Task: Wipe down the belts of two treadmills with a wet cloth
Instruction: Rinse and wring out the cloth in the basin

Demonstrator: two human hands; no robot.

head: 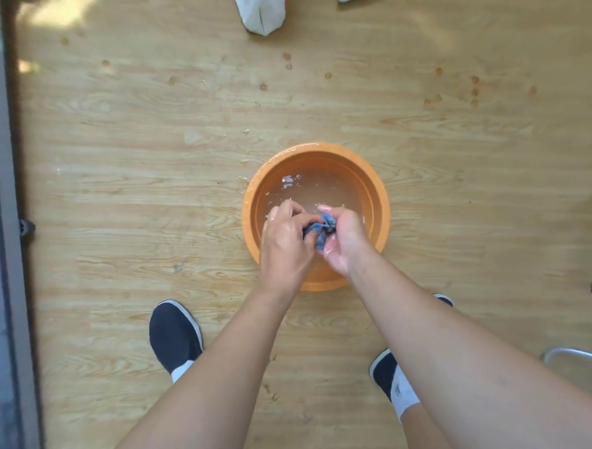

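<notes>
Gripping a bunched blue cloth (319,230) between them, the left hand (286,243) and the right hand (344,237) meet over the near half of an orange basin (376,189). Each hand has its fingers curled round its own end of the cloth, left knuckles turned up, right thumb raised at the far side. The cloth is wadded tight and wet, with only a small twisted part showing between the two hands. Both hands glisten with water.

The basin stands on a pale wooden floor (147,163) and holds clear water (316,189) that ripples and catches light near the far wall. Small drops and splashes lie on the floor just beyond and to the left of the rim, and darker spots are scattered farther out toward the upper right.

Two bare forearms reach down from the lower edge. A black shoe (174,333) with a white sock stands to the left, near the basin; another (384,370) is partly hidden under the right arm. A grey strip with a dark edge (0,239) runs along the left side. Two white cloth-like shapes (261,10) lie at the top edge.
</notes>
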